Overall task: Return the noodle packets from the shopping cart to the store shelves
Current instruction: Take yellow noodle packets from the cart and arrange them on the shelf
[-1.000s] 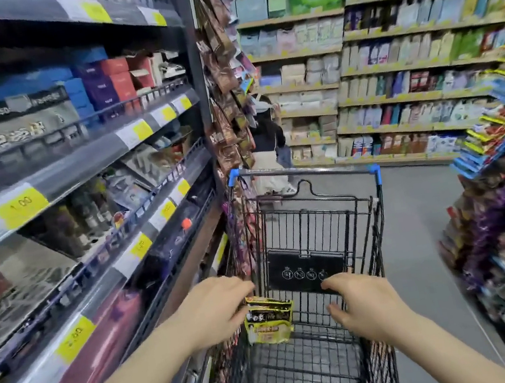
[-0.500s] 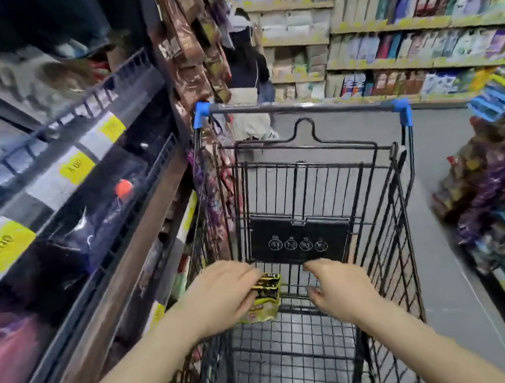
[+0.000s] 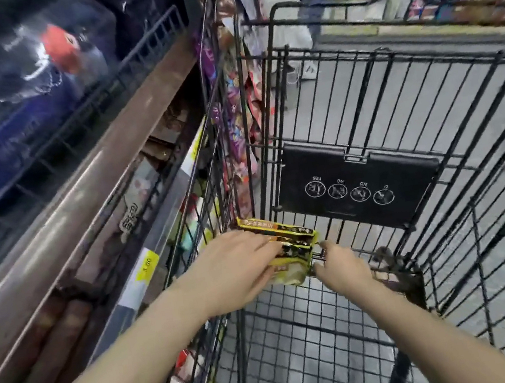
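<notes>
A black wire shopping cart (image 3: pixel 359 83) fills the middle of the head view, with a black child-seat flap (image 3: pixel 358 182). My left hand (image 3: pixel 233 269) grips yellow-and-black noodle packets (image 3: pixel 289 251) against the cart's near left corner. My right hand (image 3: pixel 341 266) sits just right of the packets, its fingers curled on the cart's handle bar. The cart's basket floor below my arms shows only bare mesh. Store shelves (image 3: pixel 84 170) run along the left, close beside the cart.
A yellow price tag (image 3: pixel 147 266) marks the lower shelf edge. Dark plastic-wrapped goods (image 3: pixel 16 92) sit on the upper left shelf behind a wire rail. Hanging snack bags (image 3: pixel 236 134) dangle beyond the cart's left side. Distant shelves and a person's legs (image 3: pixel 309 9) lie ahead.
My view has tilted down and closer to the cart and the left shelf. Both hands stay at the handle, the left still holding the packets; the right hand has shifted nearer to them.
</notes>
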`<state>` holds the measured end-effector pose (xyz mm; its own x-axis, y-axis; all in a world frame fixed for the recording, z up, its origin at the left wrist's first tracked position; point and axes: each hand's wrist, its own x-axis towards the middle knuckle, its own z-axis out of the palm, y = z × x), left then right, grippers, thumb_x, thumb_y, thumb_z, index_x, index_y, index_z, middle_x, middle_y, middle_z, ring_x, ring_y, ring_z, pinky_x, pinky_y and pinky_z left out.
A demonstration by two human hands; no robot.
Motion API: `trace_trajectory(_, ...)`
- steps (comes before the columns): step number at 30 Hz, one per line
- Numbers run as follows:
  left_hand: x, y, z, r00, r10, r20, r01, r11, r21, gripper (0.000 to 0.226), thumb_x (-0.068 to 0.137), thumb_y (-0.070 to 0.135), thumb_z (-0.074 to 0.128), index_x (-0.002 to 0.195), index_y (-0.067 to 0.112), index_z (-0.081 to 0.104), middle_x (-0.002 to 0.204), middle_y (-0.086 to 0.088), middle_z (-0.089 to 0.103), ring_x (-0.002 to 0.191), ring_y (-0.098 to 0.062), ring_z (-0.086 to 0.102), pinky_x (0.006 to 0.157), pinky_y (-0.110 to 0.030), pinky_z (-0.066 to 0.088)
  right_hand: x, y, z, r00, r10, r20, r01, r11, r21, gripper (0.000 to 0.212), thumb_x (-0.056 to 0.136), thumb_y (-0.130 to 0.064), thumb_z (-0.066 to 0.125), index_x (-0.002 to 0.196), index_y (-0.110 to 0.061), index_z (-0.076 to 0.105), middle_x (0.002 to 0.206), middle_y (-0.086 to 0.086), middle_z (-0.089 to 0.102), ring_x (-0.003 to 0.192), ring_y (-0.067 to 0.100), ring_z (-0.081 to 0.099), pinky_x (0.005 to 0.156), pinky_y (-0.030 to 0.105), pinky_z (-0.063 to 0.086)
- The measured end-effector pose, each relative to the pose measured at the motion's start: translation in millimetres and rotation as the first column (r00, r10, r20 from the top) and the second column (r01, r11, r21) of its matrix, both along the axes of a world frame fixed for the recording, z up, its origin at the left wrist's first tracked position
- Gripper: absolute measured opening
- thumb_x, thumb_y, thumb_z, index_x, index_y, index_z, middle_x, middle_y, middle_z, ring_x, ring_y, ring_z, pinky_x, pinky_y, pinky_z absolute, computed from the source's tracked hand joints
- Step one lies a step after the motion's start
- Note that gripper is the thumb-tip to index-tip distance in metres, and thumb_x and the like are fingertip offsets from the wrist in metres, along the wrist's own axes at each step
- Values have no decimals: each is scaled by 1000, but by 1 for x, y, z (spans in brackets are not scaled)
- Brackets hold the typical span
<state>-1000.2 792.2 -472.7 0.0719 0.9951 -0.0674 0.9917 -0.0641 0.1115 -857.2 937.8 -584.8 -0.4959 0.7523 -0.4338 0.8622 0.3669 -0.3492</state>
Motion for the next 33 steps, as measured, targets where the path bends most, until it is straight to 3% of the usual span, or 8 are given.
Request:
trace_trajectory(7,2,-1,-11,999,2,-36,-2,1000,-6,44,91,32,26,124,14,50,119,-3,59,111,-22,54,100,-39,41,-16,-6,-55,926,-309,-217,256,936,-243,37,85,-21,58,119,-16,46,87,3,56,65,14,48,60,27,38)
trace_trajectory(10,3,0,-13,1000,6,-10,-5,1000,15,36,93,27,40,124,13,51,118,-4,60,110,-24,54,99,-41,41,-23,-12,-70,860,-386,-334,301,912,-280,34,84,-15,61,116,-16,49,91,3,61,78,21,56,69,26,39)
trace_trajectory(13,2,0,-15,1000,8,4,-9,999,32,35,93,25,43,126,13,50,118,-4,60,111,-24,54,100,-40,40,-26,-15,-78,798,-450,-402,354,889,-292,34,81,-16,66,112,-19,53,89,-3,63,75,15,57,68,25,40)
trace_trajectory(19,1,-1,-16,1000,23,7,-23,999,36,37,95,25,40,128,12,49,119,-5,60,111,-25,54,98,-41,40,-33,-20,-89,799,-471,-375,364,874,-321,50,70,-29,78,112,-19,53,100,1,68,94,25,64,86,43,52)
trace_trajectory(22,1,-2,-17,999,30,18,-31,998,50,37,94,24,41,127,10,51,116,-6,61,108,-25,55,96,-42,42,-37,-23,-93,830,-441,-341,347,888,-302,46,69,-35,79,108,-21,60,93,2,69,91,27,65,82,40,53)
trace_trajectory(26,0,-3,-17,999,29,16,-30,997,67,34,94,25,42,122,10,53,112,-5,62,104,-24,57,93,-41,43,-39,-25,-98,830,-444,-338,365,890,-274,26,68,-39,78,79,-22,62,76,3,68,78,29,66,71,40,56)
trace_trajectory(29,-1,-3,-19,1000,29,9,-30,998,61,33,94,25,40,121,11,53,113,-4,62,105,-23,56,93,-41,43,-39,-27,-94,801,-445,-400,371,894,-252,31,66,-36,81,89,-22,65,89,3,68,84,27,65,74,40,55)
trace_trajectory(33,-3,-2,-22,999,35,29,-37,997,70,33,94,26,42,121,12,54,113,-2,62,105,-20,57,95,-38,44,-30,-27,-78,769,-475,-426,383,878,-288,22,69,-32,82,76,-16,69,67,3,69,66,25,64,61,35,54)
